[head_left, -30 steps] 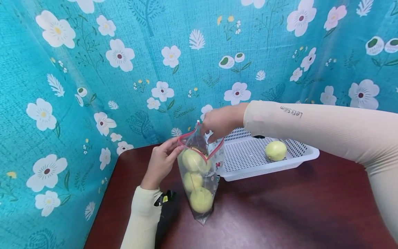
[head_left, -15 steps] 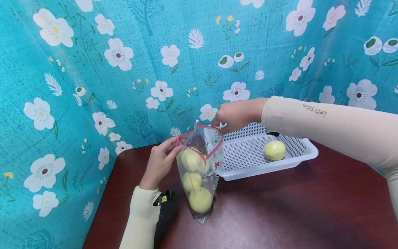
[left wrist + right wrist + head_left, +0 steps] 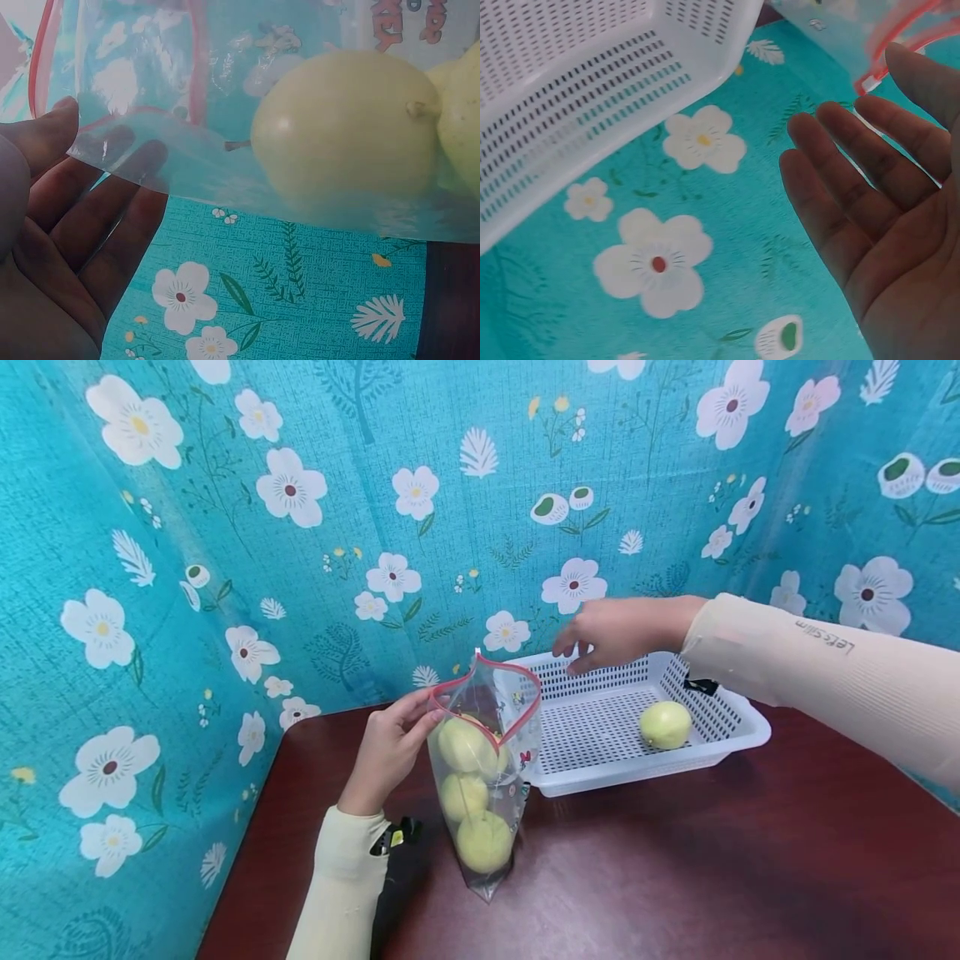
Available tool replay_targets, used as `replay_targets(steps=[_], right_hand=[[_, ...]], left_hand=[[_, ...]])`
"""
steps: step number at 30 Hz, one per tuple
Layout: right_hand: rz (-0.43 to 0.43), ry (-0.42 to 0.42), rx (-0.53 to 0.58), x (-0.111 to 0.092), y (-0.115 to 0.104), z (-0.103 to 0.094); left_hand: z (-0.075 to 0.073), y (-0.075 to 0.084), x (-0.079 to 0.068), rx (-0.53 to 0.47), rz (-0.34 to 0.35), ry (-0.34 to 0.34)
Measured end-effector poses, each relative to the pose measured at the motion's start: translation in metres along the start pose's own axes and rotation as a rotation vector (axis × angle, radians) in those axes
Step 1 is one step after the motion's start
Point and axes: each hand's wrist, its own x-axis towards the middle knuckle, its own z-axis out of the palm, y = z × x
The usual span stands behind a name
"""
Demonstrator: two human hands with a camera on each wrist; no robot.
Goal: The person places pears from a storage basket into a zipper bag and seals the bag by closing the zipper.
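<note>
My left hand (image 3: 390, 747) pinches the left edge of a clear zip bag (image 3: 501, 810) near its red-lined mouth, thumb in front and fingers behind. The bag stands upright on the table with its mouth spread wide. Several yellow-green pears (image 3: 484, 842) are stacked inside; in the left wrist view one pear (image 3: 345, 124) shows its stem toward the opening. My right hand (image 3: 618, 628) hovers over the back left of a white basket (image 3: 637, 774), holding nothing. Its fingers are loosely bent in the right wrist view, palm (image 3: 907, 262) bare. A single pear (image 3: 666, 725) lies in the basket.
The basket, with perforated sides, stands right behind the bag on a dark red-brown table (image 3: 637, 877). A turquoise flowered curtain (image 3: 450, 527) hangs close behind the table and along its left side.
My right hand has risen out of the bag's mouth and moved right, over the basket. The left hand keeps its pinch on the bag, which has stayed in place.
</note>
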Motion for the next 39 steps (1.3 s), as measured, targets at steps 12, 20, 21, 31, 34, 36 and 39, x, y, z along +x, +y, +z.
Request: replay_targets(steps=[12, 20, 21, 31, 34, 36, 39], right_hand=[[0.113, 0.01, 0.158, -0.035, 0.025, 0.046], [0.2, 0.005, 0.223, -0.052, 0.034, 0.064], [0.21, 0.003, 0.233, -0.053, 0.035, 0.067], [0.31, -0.113, 0.275, -0.068, 0.048, 0.086], [0.341, -0.153, 0.264, -0.07, 0.052, 0.094], [0.36, -0.177, 0.259, -0.071, 0.055, 0.099], [0.387, -0.198, 0.252, -0.072, 0.059, 0.106]], left_hand=[[-0.003, 0.002, 0.002, 0.004, -0.006, -0.022], [-0.003, 0.003, 0.003, 0.01, -0.001, -0.018], [-0.003, 0.003, 0.002, 0.008, -0.002, -0.017], [-0.003, 0.004, -0.001, 0.003, -0.022, -0.016], [-0.003, 0.004, -0.002, 0.004, -0.026, -0.012], [-0.003, 0.003, -0.002, -0.001, -0.025, -0.015], [-0.004, 0.002, -0.002, -0.002, -0.029, -0.018]])
